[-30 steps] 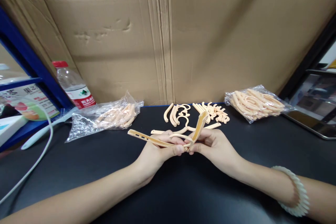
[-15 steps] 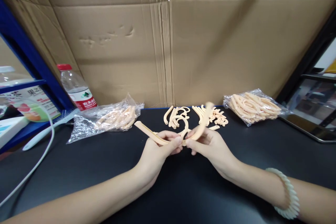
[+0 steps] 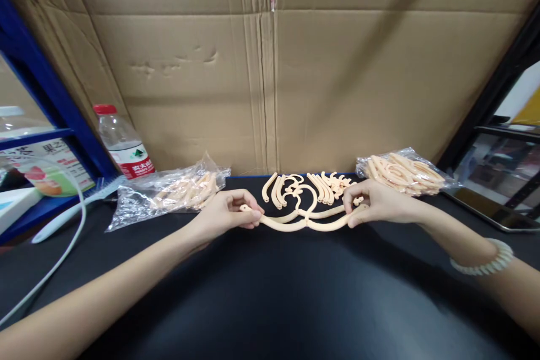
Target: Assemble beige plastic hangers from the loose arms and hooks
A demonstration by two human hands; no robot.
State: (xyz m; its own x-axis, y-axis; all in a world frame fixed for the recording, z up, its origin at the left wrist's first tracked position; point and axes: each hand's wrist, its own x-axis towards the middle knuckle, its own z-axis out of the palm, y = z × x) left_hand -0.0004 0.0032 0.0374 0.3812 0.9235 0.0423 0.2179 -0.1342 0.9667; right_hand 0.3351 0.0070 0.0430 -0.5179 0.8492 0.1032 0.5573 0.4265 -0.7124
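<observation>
Several curved beige strips are joined near the middle into one winged assembly on or just above the black table. My left hand (image 3: 231,209) pinches the outer end of its left front curved strip (image 3: 282,226). At the other side, my right hand (image 3: 375,203) grips the outer end of the right front curved strip (image 3: 329,226), its fingers partly covering that end. A hooked curved piece (image 3: 314,194) rises behind the joint. Beyond lie loose curved strips (image 3: 278,191), more strips (image 3: 323,188) and small beige pieces (image 3: 341,183).
Clear plastic bags of beige pieces lie at left (image 3: 185,191) and right (image 3: 405,171). A red-capped bottle (image 3: 131,152), a light blue handle (image 3: 63,221) and a white cable (image 3: 80,236) are at left. Cardboard (image 3: 358,84) stands behind; a dark flat device (image 3: 485,208) lies right.
My hands have moved apart, from the central joint out to the two ends. The assembly has been lowered and its strips now spread flat to left and right.
</observation>
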